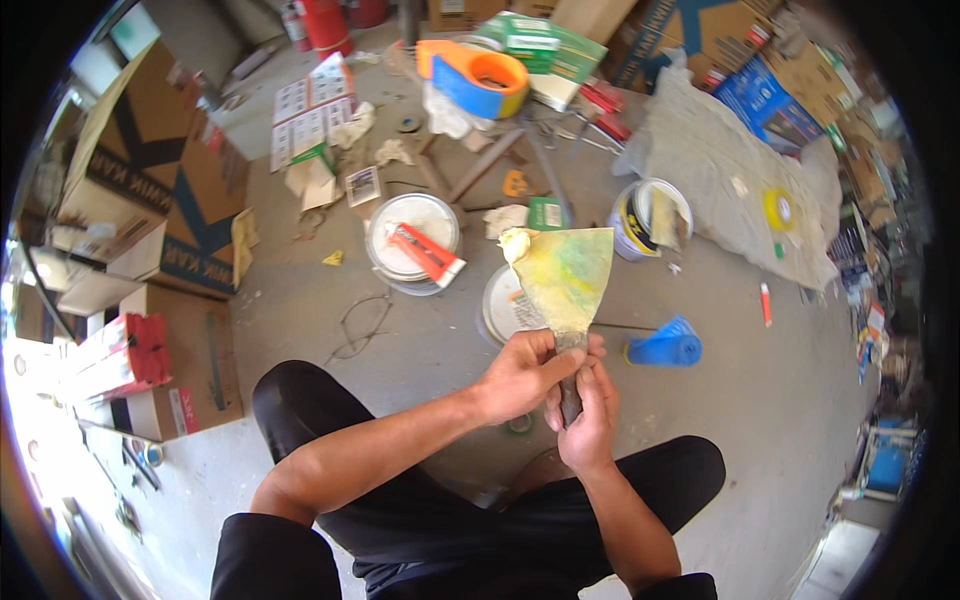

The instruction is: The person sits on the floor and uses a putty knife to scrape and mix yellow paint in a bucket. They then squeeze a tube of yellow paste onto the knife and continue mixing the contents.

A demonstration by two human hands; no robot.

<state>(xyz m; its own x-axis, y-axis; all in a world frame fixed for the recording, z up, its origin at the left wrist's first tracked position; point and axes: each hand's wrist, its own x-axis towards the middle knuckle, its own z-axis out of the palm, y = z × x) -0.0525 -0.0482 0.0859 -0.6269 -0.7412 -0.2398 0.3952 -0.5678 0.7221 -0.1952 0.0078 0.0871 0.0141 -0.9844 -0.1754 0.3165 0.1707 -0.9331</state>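
My left hand (530, 375) and my right hand (585, 410) are both closed around the grey handle of a wide putty knife (565, 280), held blade up, the left hand higher on the handle. Its blade is smeared yellow and green, with a pale cream lump (514, 245) on the top left corner. Behind the knife a round tub (500, 300) is partly hidden. To its left a lidded tub (408, 225) carries a red-and-white tube (425, 255). To the right stands a tin (630, 220) with a pale, streaked item on top. A blue roll (670, 348) lies right of my hands.
I sit cross-legged on a grey floor (330, 320). Cardboard boxes (130, 170) are stacked at left. A wrinkled pale sheet (720, 190) with a yellow tape roll lies at right. An orange-and-blue object (473, 78), papers, frames and scattered tools lie beyond the tubs.
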